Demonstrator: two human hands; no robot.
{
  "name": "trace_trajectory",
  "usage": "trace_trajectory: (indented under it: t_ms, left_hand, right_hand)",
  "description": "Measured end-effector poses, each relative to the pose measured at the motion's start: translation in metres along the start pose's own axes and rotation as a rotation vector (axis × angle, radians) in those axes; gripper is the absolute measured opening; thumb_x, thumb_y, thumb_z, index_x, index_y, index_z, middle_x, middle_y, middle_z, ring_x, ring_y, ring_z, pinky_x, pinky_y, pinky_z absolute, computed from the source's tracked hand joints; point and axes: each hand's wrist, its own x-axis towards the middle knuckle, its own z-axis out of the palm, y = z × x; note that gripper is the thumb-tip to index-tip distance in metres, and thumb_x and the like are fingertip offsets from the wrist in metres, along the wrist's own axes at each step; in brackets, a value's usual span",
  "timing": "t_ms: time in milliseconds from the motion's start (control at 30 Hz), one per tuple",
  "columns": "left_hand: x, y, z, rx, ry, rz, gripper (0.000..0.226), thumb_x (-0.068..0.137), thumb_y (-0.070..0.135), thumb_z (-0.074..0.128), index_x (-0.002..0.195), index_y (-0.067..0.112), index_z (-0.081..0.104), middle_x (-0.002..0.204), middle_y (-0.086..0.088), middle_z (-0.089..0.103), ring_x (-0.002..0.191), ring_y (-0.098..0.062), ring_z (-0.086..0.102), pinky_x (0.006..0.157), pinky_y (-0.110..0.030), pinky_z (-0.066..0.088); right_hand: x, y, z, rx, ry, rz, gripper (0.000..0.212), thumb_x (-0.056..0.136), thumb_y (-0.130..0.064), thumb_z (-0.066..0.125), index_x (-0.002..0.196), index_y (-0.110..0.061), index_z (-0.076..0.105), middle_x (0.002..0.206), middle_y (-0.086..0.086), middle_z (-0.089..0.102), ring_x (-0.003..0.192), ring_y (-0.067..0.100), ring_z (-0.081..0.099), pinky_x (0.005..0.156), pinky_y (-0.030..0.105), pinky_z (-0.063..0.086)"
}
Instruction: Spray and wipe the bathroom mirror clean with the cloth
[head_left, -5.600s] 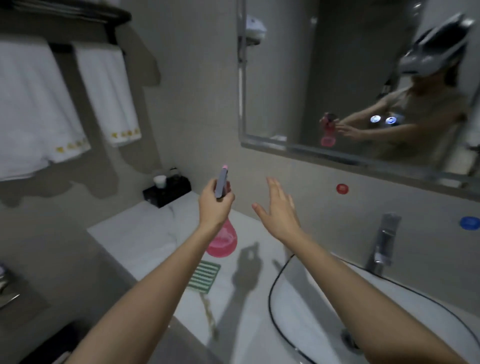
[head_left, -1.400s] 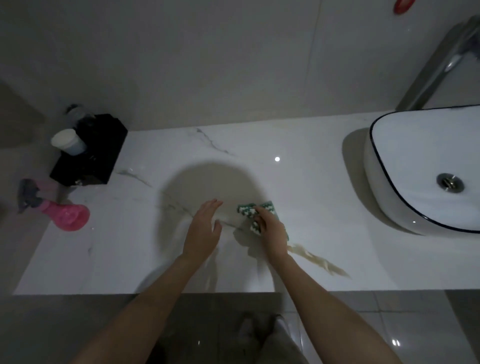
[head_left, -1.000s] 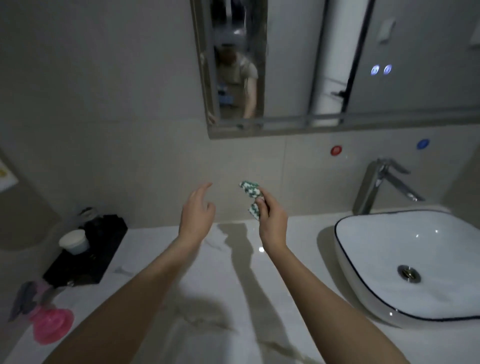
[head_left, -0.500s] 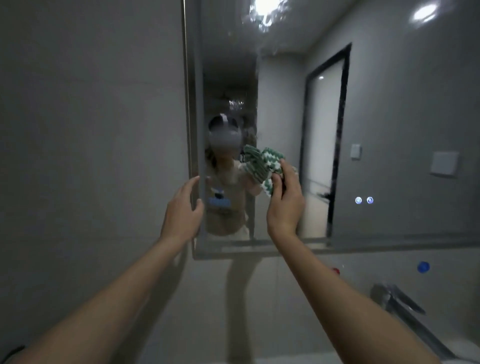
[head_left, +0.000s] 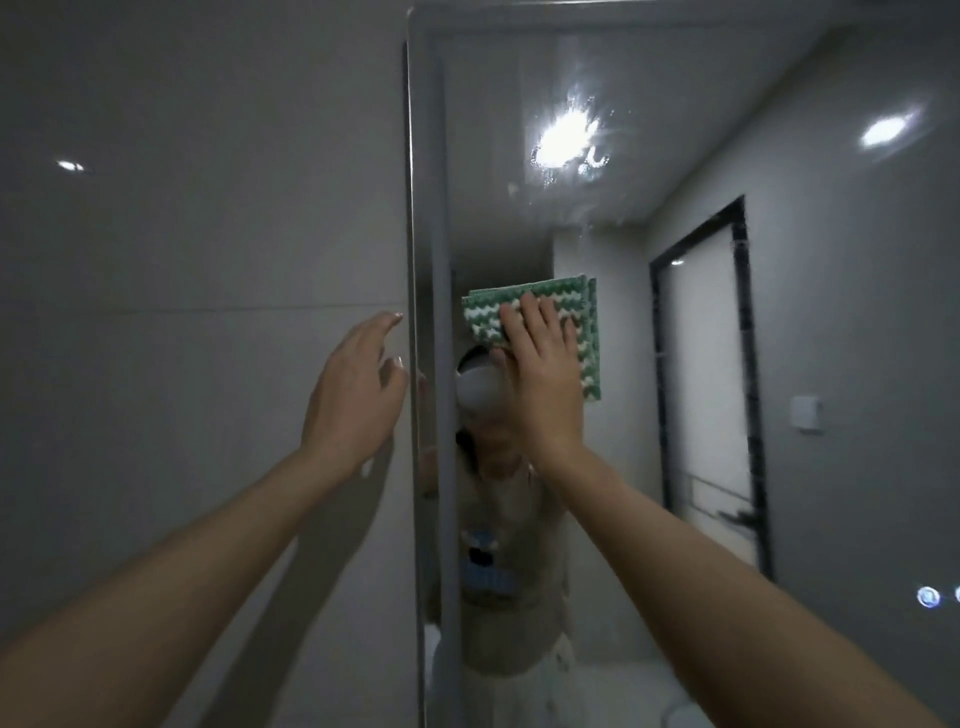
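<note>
Right hand presses flat a nubby green-and-white rectangular cloth on glossy mirror, center frame; left hand spread.

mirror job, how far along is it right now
Spraying looks done: droplets cling high on the mirror. In hand: the right hand presses the green cloth flat on the glass; the left hand hovers open. Left: wiping that wet patch and the rest.

Nubby woven cloth, glossy mirror
</note>
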Motion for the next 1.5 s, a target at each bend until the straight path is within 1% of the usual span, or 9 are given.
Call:
trace_trajectory:
  t_ms: [100, 200, 267, 400, 500, 600, 967, 1300, 1500]
  left_hand:
    - [0.007, -0.015, 0.012, 0.015, 0.037, 0.063, 0.046, 0.094, 0.018, 0.041, 0.139, 0.011, 0.043, 0.147, -0.007, 0.041, 0.136, -0.022, 0.036, 0.113, -0.034, 0.026]
    - [0.023, -0.022, 0.022, 0.073, 0.118, 0.108, 0.050, 0.092, 0.025, 0.036, 0.140, 0.011, 0.042, 0.149, -0.007, 0.036, 0.140, -0.024, 0.029, 0.116, -0.040, 0.020]
    - [0.041, -0.025, 0.022, 0.064, 0.153, 0.095, 0.050, 0.092, 0.027, 0.034, 0.140, 0.011, 0.043, 0.149, -0.007, 0.036, 0.140, -0.024, 0.028, 0.116, -0.040, 0.019]
    - [0.094, -0.033, 0.010, 0.050, 0.158, 0.140, 0.042, 0.093, 0.017, 0.041, 0.132, 0.007, 0.052, 0.143, -0.013, 0.045, 0.134, -0.029, 0.039, 0.113, -0.043, 0.027]
    - [0.138, -0.025, -0.006, 0.022, 0.215, 0.143, 0.038, 0.095, 0.009, 0.043, 0.133, 0.007, 0.051, 0.139, -0.012, 0.049, 0.127, -0.027, 0.046, 0.107, -0.035, 0.032]
    - [0.173, -0.011, -0.016, -0.021, 0.246, 0.141, 0.043, 0.094, 0.013, 0.042, 0.137, 0.012, 0.046, 0.140, -0.010, 0.048, 0.125, -0.026, 0.049, 0.105, -0.040, 0.038]
    - [0.232, -0.026, -0.037, 0.006, 0.359, 0.110, 0.045, 0.096, 0.016, 0.038, 0.140, 0.014, 0.042, 0.142, -0.008, 0.046, 0.127, -0.024, 0.046, 0.107, -0.038, 0.036]
    - [0.178, -0.009, -0.007, -0.042, 0.287, 0.082, 0.042, 0.098, 0.018, 0.039, 0.139, 0.012, 0.044, 0.141, -0.009, 0.048, 0.127, -0.024, 0.046, 0.103, -0.030, 0.033]
    - [0.106, 0.005, 0.015, -0.235, 0.298, -0.020, 0.035, 0.098, 0.013, 0.040, 0.130, 0.007, 0.054, 0.124, -0.013, 0.060, 0.112, -0.028, 0.055, 0.094, -0.032, 0.040]
  right_hand:
    - [-0.008, 0.001, 0.013, -0.185, -0.031, -0.108, 0.054, 0.102, -0.042, 0.025, 0.145, -0.012, 0.037, 0.152, 0.012, 0.033, 0.142, 0.025, 0.023, 0.118, 0.038, 0.006]
    - [0.008, -0.002, 0.016, -0.225, -0.062, -0.201, 0.054, 0.101, -0.042, 0.022, 0.148, -0.016, 0.029, 0.155, 0.008, 0.026, 0.144, 0.021, 0.018, 0.119, 0.039, 0.003]
    - [0.036, -0.007, 0.016, -0.233, -0.122, -0.225, 0.053, 0.102, -0.042, 0.020, 0.150, -0.021, 0.015, 0.158, 0.003, 0.015, 0.146, 0.016, 0.005, 0.118, 0.035, -0.009]
    - [0.110, -0.017, 0.018, -0.272, -0.260, -0.193, 0.052, 0.103, -0.044, 0.012, 0.147, -0.030, -0.012, 0.159, -0.004, -0.013, 0.143, 0.010, -0.019, 0.112, 0.031, -0.023]
    - [0.161, -0.027, 0.019, -0.300, -0.293, -0.171, 0.056, 0.102, -0.047, 0.012, 0.151, -0.030, -0.009, 0.159, -0.003, -0.016, 0.145, 0.014, -0.018, 0.113, 0.036, -0.018]
    - [0.200, -0.033, 0.022, -0.325, -0.304, -0.159, 0.057, 0.102, -0.048, 0.013, 0.152, -0.028, -0.006, 0.160, -0.002, -0.014, 0.146, 0.016, -0.015, 0.113, 0.038, -0.017]
    - [0.323, -0.047, 0.029, -0.341, -0.321, -0.148, 0.060, 0.101, -0.049, 0.019, 0.153, -0.027, -0.001, 0.161, 0.000, -0.009, 0.147, 0.019, -0.011, 0.116, 0.042, -0.012]
    - [0.242, -0.043, 0.026, -0.378, -0.312, -0.249, 0.059, 0.102, -0.048, 0.013, 0.153, -0.025, -0.006, 0.160, 0.002, -0.013, 0.146, 0.020, -0.013, 0.114, 0.043, -0.015]
    - [0.143, -0.029, 0.015, -0.358, -0.333, -0.219, 0.058, 0.102, -0.047, 0.013, 0.151, -0.025, -0.009, 0.160, 0.001, -0.014, 0.146, 0.018, -0.016, 0.113, 0.040, -0.018]
